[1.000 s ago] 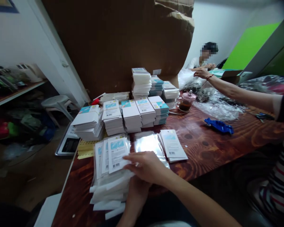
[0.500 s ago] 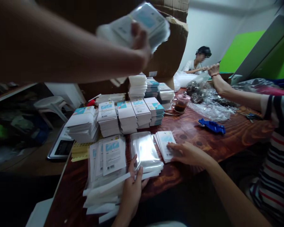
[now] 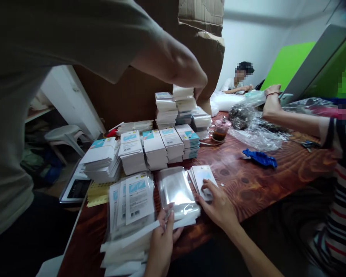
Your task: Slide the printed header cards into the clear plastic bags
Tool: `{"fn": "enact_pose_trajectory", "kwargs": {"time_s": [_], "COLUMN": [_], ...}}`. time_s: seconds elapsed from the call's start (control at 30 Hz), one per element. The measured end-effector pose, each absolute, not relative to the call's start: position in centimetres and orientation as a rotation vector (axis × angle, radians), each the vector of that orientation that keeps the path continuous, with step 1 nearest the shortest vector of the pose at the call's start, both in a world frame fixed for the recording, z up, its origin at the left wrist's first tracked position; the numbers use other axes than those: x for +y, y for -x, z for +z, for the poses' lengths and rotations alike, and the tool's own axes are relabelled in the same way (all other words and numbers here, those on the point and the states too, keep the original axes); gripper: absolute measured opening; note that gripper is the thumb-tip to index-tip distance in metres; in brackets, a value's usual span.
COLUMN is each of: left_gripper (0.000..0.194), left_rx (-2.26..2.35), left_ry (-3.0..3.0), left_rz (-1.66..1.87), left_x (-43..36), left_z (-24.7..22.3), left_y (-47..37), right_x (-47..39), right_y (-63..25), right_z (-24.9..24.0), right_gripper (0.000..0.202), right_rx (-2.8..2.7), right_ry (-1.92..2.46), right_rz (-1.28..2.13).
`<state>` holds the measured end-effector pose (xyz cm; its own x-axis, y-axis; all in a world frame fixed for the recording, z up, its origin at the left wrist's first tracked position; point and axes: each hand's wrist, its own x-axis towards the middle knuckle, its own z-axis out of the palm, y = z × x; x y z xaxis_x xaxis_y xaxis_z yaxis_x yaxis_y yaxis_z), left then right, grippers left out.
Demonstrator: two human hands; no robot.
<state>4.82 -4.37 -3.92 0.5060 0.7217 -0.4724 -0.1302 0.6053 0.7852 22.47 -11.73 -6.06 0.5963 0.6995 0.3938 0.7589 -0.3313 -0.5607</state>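
My left hand grips the lower edge of a stack of clear plastic sleeves, with the thumb on top. To its right, my right hand has bent fingers on a small pile of white cards; the thumb lies at the pile's near edge and the fingers are apart. Sleeves with printed cards in them overlap to the left of my left hand. Behind these stand several tall stacks of blue-and-white cards.
A person's arm reaches over the back stacks. A lidded glass cup, a blue packet and crumpled plastic lie right. Scale at left. A person in stripes sits right.
The other person's arm has moved from the upper left to the back stacks and lowered its bundle there. My right hand has shifted left, its fingers more bent over the cards.
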Motion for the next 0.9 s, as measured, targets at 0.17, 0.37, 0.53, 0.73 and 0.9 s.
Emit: {"fn": "enact_pose_trajectory", "kwargs": {"time_s": [0.17,0.37,0.53,0.73,0.9], "left_gripper": [0.039,0.043,0.04,0.051,0.057], "left_rx": [0.893,0.892,0.898,0.858,0.826], "left_ry": [-0.7,-0.707,-0.736,-0.904,-0.799], "left_rz": [0.559,0.551,0.543,0.55,0.524], "left_x": [-4.3,-4.3,-4.2,-4.1,-4.3], "left_z": [-3.8,-3.8,-4.3,-4.8,-5.0], "left_y": [-4.7,-4.6,-4.5,-3.9,-4.5], "right_x": [-12.8,-12.8,-14.7,-18.7,-19.0], "right_y": [-23.4,-23.7,-22.3,-20.2,-18.8], "right_z": [-6.0,-6.7,-3.8,-0.9,-1.0], "right_gripper": [0.013,0.007,0.023,0.029,0.031], "right_rx": [-1.035,-0.982,-1.188,-1.66,-1.659], "right_ry": [1.949,1.851,1.565,1.44,1.707], "right_rz": [-0.01,-0.049,-0.162,0.507,0.175]}}
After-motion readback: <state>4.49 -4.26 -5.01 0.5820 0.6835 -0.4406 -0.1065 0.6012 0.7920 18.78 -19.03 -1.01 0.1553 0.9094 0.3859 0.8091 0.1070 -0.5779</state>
